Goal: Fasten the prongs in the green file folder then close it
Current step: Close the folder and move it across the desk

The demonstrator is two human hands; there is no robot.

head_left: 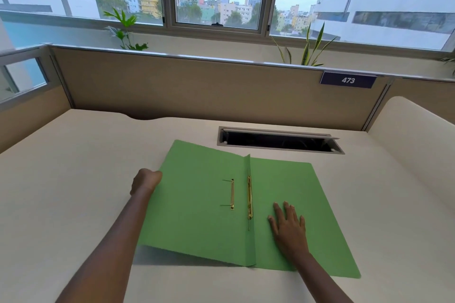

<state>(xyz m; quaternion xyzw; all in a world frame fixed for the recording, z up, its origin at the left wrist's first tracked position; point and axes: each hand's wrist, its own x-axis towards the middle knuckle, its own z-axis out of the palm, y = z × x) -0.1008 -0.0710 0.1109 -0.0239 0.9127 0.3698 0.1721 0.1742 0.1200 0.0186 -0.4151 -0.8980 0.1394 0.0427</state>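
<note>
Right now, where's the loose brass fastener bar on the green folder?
In the head view, the brass fastener bar lies on the left flap of the green folder, just left of the spine, between the left hand and right hand.

Head view looks forward, down over desk (73, 155).

Bare desk (73, 179) left, right, front of folder (197, 216). Open cable slot (278, 141) just behind folder. Partition (187, 91) blocks far edge. Left flap lifted, gap beneath.
</note>
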